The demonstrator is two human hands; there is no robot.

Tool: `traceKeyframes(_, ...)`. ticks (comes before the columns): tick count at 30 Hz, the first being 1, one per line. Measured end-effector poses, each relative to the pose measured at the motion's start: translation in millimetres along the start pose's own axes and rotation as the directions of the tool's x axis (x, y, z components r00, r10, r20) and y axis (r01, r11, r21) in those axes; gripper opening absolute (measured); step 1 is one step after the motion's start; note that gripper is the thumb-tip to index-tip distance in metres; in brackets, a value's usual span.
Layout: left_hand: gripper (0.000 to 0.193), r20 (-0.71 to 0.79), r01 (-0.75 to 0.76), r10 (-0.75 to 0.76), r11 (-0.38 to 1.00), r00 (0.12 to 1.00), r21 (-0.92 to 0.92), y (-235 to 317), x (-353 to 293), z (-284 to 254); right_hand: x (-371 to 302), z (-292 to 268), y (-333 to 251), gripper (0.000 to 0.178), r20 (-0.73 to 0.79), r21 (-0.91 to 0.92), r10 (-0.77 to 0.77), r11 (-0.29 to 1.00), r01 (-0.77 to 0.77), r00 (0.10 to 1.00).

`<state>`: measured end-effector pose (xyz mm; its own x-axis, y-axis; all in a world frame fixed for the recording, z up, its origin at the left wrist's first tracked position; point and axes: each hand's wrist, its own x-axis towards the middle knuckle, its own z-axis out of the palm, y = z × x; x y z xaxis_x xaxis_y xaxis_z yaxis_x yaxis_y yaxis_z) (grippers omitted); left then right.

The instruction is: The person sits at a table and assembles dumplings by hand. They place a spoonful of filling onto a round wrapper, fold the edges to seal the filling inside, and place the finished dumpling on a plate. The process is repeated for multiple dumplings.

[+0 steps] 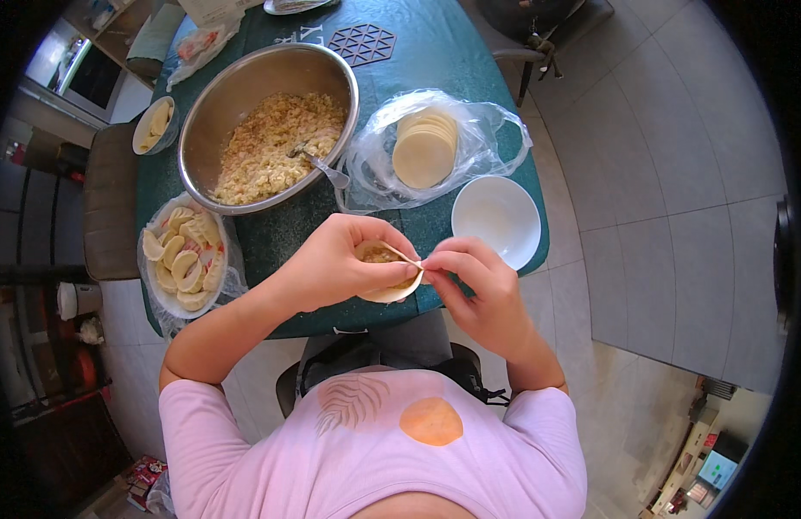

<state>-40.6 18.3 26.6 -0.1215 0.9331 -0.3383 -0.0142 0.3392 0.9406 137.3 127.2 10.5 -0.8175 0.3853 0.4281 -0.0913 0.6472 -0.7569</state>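
Note:
Between my hands, above the table's near edge, is a round dumpling wrapper (390, 295) with pale filling inside, partly folded over. My left hand (353, 262) cups it, thumb in front and fingers behind. My right hand (475, 281) pinches the wrapper's right edge between thumb and forefinger. A large steel bowl (193, 143) of chopped filling stands beyond, a spoon (324, 168) resting in it. To its right, a stack of round wrappers (424, 154) lies in a clear plastic bag (487, 131). A white bowl (497, 222) sits just beyond my right hand.
Folded dumplings (187, 259) fill a plastic-covered plate at the left of the green-covered table (435, 52). Behind it is a small bowl (156, 126) with pale pieces. A dark lattice trivet (362, 44) lies at the far side. A brown chair (117, 203) stands against the left side.

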Motion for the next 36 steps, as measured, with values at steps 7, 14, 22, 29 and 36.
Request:
traceKeyframes(7, 0.02, 0.016, 0.075, -0.073, 0.971, 0.997, -0.228, 2, -1, -2, -1, 1, 6, 0.02, -0.008, 0.013, 0.013, 1.0, -0.013, 1.0)
traceKeyframes(14, 0.018, 0.04, 0.095, -0.088, 0.964, 0.995, -0.25, 6, -4, -1, 13, -10, -9, 0.019, 0.108, -0.069, -0.033, 0.997, 0.04, 0.994)
traceKeyframes(22, 0.018, -0.021, 0.015, -0.018, 0.99, 1.0, -0.139, 13, -11, 4, 16, -10, -10, 0.02, 0.089, -0.158, -0.186, 0.967, 0.199, 0.978)
traceKeyframes(29, 0.017, 0.052, 0.001, 0.005, 0.994, 0.999, -0.111, 15, -12, 3, 12, -10, -8, 0.022, 0.084, -0.159, -0.177, 0.969, 0.189, 0.981)
traceKeyframes(36, 0.019, 0.007, -0.097, 0.1, 0.973, 0.995, -0.21, 5, -9, -2, 12, -14, -9, 0.023, 0.066, -0.093, -0.101, 0.99, 0.107, 0.993)
